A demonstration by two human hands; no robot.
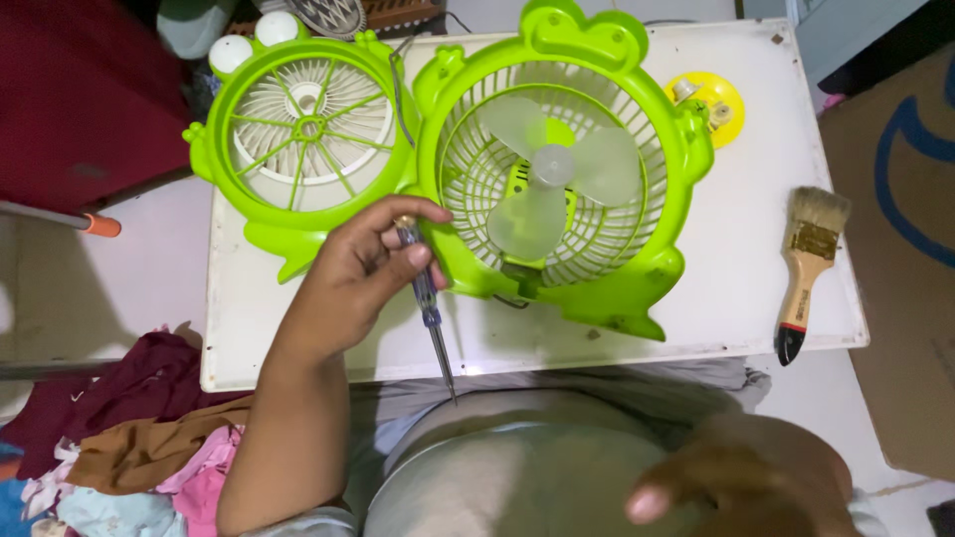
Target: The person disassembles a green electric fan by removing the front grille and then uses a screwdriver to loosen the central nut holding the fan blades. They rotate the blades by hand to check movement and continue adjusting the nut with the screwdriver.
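I see a white table (756, 298) filling the middle of the frame, and on it the two largest pieces: a green fan body (637, 264) with its pale blades, centre to upper right, and the detached green front grille (298, 124) at upper left, the two touching edge to edge. My left hand (363, 273) sits at the lower left rim of the fan body, just below where the two green pieces meet, fingers closed around a screwdriver (426, 298). The screwdriver's long axis runs nearly top to bottom in the frame, its clear handle up in the grip and its metal tip pointing down toward my lap, away from the fan. The fan body lies just up and to the right of this hand, so the left hand is much the nearer one. My right hand (736, 487) is blurred at the lower right, well apart from the table; I cannot tell how its fingers stand. A brown cardboard box (900, 259) with a curved blue mark stands at the right edge. A paintbrush (808, 273) lies upright in the frame on the table's right side, and a small yellow round part (708, 104) rests behind the fan.
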